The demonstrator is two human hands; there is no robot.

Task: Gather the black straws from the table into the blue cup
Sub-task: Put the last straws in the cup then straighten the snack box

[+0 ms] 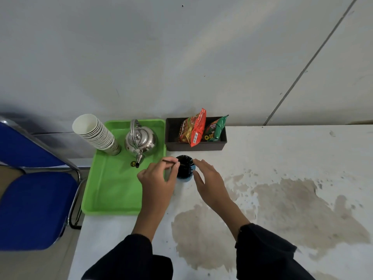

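The blue cup [186, 178] stands on the white table just right of the green tray, filled with several black straws [184, 165] standing in it. My left hand [159, 178] is to the cup's left and pinches one black straw [168, 162] between thumb and fingers; the straw lies nearly level, its right end over the cup's rim. My right hand [209, 178] hovers at the cup's right side with fingers spread, holding nothing; its fingertips are close to the rim. I see no loose straws on the table.
The green tray [113, 190] holds a steel kettle [140, 140] and a leaning stack of paper cups [96, 134]. A dark box [193, 146] with snack packets sits behind the cup. A blue chair [30, 199] stands at left. The stained tabletop [282, 199] spreads right.
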